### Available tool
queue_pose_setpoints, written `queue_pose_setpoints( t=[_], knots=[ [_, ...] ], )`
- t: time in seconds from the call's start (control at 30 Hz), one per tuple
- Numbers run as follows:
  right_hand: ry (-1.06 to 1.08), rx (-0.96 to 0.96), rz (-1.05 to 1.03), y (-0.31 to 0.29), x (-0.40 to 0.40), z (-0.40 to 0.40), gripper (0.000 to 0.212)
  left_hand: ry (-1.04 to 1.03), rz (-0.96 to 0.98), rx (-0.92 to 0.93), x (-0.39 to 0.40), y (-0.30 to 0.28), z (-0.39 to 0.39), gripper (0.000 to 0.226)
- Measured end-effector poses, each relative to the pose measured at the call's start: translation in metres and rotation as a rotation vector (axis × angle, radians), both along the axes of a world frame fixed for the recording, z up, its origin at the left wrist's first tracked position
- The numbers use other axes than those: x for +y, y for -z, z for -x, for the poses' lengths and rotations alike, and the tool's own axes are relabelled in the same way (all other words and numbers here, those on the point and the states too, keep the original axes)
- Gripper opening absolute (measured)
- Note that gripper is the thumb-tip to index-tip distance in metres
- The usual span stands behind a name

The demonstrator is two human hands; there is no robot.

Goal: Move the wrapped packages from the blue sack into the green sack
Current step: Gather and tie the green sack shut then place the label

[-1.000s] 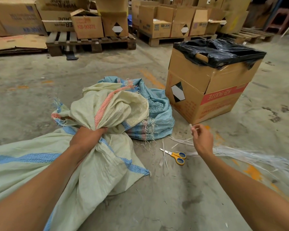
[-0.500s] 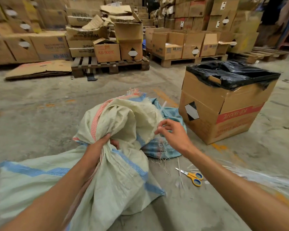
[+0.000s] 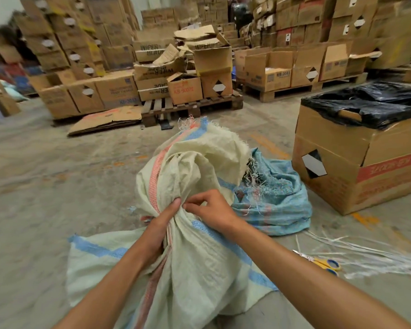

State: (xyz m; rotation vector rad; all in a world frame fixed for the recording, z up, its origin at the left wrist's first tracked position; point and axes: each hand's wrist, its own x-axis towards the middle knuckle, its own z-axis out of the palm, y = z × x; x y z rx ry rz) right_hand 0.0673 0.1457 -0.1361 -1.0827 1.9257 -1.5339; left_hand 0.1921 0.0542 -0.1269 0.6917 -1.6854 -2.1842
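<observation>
You were looking down at a pale green sack [image 3: 199, 269] lying full on the concrete floor [image 3: 57, 186] in front of you, its neck gathered and bunched upward into a loose, frayed top. Your left hand [image 3: 159, 231] was wrapped around that gathered neck, the grip closed tight on the bunched fabric with the thumb pointing up along it. Your right hand [image 3: 214, 212] was just beside the left, touching the same bunch; its thumb and forefinger were pinched together at the fabric, though whether they held a strand or only the cloth could not be told.

The blue sack [image 3: 275, 205] lay slumped and crumpled on the floor just behind and to the right of the green one, touching it. No wrapped packages could be seen; both sacks hid their contents.

To the right of the blue sack stood a large cardboard box [image 3: 356, 167] lined with a black plastic bag [image 3: 365, 103] folded over its rim. Near your right forearm, a pair of scissors with yellow and blue handles [image 3: 325, 263] lay on the floor among a spread of pale plastic strings [image 3: 377, 252]. Farther back, a wooden pallet [image 3: 190, 108] carried stacked cardboard cartons [image 3: 185, 89], with more cartons piled high behind it and to both sides.
</observation>
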Motion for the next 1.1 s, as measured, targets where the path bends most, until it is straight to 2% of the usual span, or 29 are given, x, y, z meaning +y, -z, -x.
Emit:
queue_pose_setpoints(
  t=[0.13,0.2,0.23,0.3,0.37,0.43,0.5,0.57,0.63,0.7,0.77,0.9,1.0,1.07,1.1],
  knots=[
    [-0.005,-0.057,0.021,-0.002,0.004,0.000,0.009,0.004,0.187,-0.046,-0.008,0.002,-0.003,0.068],
    [0.003,-0.010,-0.018,-0.003,0.006,0.002,0.011,-0.009,0.336,-0.137,-0.007,-0.002,-0.004,0.087],
    [0.002,0.018,-0.036,-0.002,0.007,0.003,0.013,-0.019,0.451,-0.235,-0.008,-0.002,-0.003,0.103],
    [0.001,0.103,-0.089,-0.002,0.008,0.008,0.012,-0.030,0.695,-0.572,-0.016,-0.006,-0.002,0.131],
    [-0.024,0.224,-0.204,-0.006,0.012,0.015,0.014,0.021,0.814,-0.811,-0.027,-0.018,-0.004,0.145],
    [-0.030,0.345,-0.330,-0.010,0.014,0.024,0.017,0.124,0.816,-0.909,-0.032,-0.036,-0.009,0.143],
    [-0.016,0.459,-0.442,-0.013,0.017,0.034,0.016,0.274,0.831,-1.085,-0.032,-0.058,-0.016,0.125],
    [-0.033,0.508,-0.524,-0.019,0.021,0.042,0.026,0.343,0.953,-1.210,-0.037,-0.075,-0.021,0.107],
    [-0.090,0.471,-0.574,-0.029,0.028,0.049,0.033,0.353,1.098,-1.156,-0.049,-0.085,-0.024,0.080],
    [-0.139,0.348,-0.575,-0.042,0.039,0.056,0.034,0.376,1.224,-1.040,-0.061,-0.095,-0.027,0.046],
    [-0.140,0.182,-0.501,-0.053,0.047,0.062,0.036,0.380,1.284,-0.957,-0.070,-0.104,-0.032,0.034],
    [-0.218,-0.055,-0.348,-0.064,0.060,0.063,0.037,0.252,1.209,-0.713,-0.076,-0.116,-0.040,0.035],
    [-0.347,-0.236,-0.238,-0.067,0.065,0.055,0.046,0.198,0.938,-0.481,-0.075,-0.117,-0.047,0.038],
    [-0.372,-0.349,-0.128,-0.063,0.064,0.050,0.063,0.225,0.768,-0.337,-0.075,-0.114,-0.050,0.054],
    [-0.385,-0.390,-0.064,-0.061,0.062,0.047,0.061,0.247,0.683,-0.269,-0.076,-0.111,-0.051,0.058]
  ],
)
